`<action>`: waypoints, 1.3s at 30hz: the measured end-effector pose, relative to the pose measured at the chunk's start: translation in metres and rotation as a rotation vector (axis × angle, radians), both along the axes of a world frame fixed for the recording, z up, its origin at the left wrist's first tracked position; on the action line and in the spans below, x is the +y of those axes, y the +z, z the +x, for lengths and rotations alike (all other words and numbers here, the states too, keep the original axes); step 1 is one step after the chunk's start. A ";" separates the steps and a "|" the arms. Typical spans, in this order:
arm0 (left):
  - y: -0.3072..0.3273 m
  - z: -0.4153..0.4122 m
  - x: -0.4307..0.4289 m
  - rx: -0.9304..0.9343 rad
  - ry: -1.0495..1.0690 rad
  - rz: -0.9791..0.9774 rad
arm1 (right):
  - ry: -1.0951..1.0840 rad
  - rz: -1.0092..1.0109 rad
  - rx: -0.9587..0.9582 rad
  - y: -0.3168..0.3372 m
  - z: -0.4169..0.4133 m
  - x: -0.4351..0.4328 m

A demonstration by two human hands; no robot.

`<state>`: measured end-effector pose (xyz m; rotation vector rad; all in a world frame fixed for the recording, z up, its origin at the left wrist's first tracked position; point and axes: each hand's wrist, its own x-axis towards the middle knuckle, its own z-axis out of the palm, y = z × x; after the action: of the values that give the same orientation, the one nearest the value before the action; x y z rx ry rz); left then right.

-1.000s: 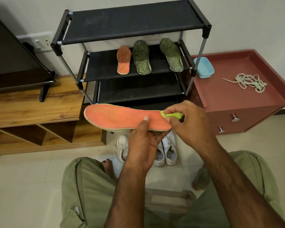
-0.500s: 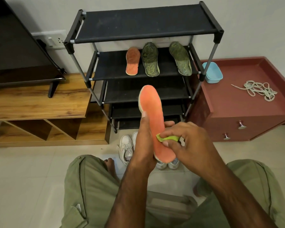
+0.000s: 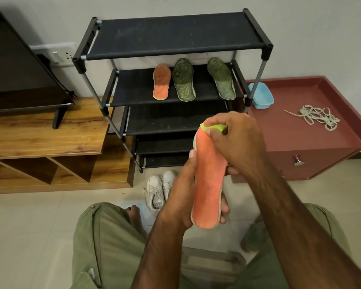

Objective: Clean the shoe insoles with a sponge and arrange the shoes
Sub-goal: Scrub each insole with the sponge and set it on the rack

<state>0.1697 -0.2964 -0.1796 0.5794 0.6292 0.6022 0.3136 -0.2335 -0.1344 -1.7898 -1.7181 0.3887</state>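
Orange insole point(image 3: 209, 180): held in the air in front of the shoe rack point(image 3: 175, 36), long axis running away from the person.

Left grip point(image 3: 179, 197): clasps the near half from beneath, thumb along the left edge, fingertips showing past the right edge.

Right grip point(image 3: 238, 140): pinches a yellow-green sponge point(image 3: 216, 127) against the insole's far end.

Handling (judgement): light, thin, flexible, with a cloth-like top. It probably bows under sponge pressure wherever nothing backs it. It looks neither fragile nor slippery. Best hold is the 2 long edges near mid-length, with the palm behind the wiped patch.

Room: pale tiled floor point(image 3: 29, 236), with 1 pair of white shoes point(image 3: 156, 192) at the rack's foot. The rack's 2nd shelf carries 3 insoles: 1 orange point(image 3: 161, 82) and 2 green point(image 3: 183, 80). A red cabinet point(image 3: 300, 132) stands at right, with a blue tub point(image 3: 260, 96) and loose laces point(image 3: 317, 116) on top. A wooden TV unit point(image 3: 40, 132) stands at left.
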 end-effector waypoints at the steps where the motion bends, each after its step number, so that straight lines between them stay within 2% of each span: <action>1: -0.001 -0.001 0.001 0.020 0.021 -0.001 | 0.040 -0.040 0.030 -0.001 -0.001 -0.006; 4: -0.011 -0.006 0.005 0.053 0.125 -0.004 | 0.154 -0.128 0.143 -0.010 -0.008 -0.030; 6: -0.011 -0.010 0.008 0.071 0.231 0.016 | 0.127 -0.113 0.156 -0.019 -0.011 -0.042; 7: -0.012 -0.013 0.011 0.119 0.295 0.043 | 0.095 -0.106 0.218 -0.025 -0.012 -0.041; 10: -0.015 -0.027 0.021 0.343 0.469 0.104 | 0.074 -0.188 0.598 -0.036 -0.020 -0.033; 11: -0.015 -0.031 0.024 0.383 0.494 0.111 | 0.087 -0.189 0.645 -0.038 -0.025 -0.029; 18: 0.003 -0.063 0.092 0.430 0.674 0.103 | 0.188 -0.143 0.617 -0.043 -0.068 0.058; 24: 0.011 -0.105 0.214 0.798 0.713 0.275 | 0.182 -0.116 0.646 -0.042 -0.110 0.185; 33: -0.027 -0.144 0.378 1.055 0.733 0.272 | 0.051 -0.315 0.746 -0.077 -0.174 0.353; 37: -0.054 -0.153 0.415 1.182 0.680 0.265 | 0.154 -0.407 0.734 -0.101 -0.183 0.381; 39: -0.060 -0.155 0.424 1.254 0.638 0.261 | 0.102 -0.336 0.635 -0.103 -0.184 0.389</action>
<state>0.0142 0.1279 -0.2400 1.0030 1.9850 0.8931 0.1298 0.1558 -0.2370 -1.5538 -1.3359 1.2044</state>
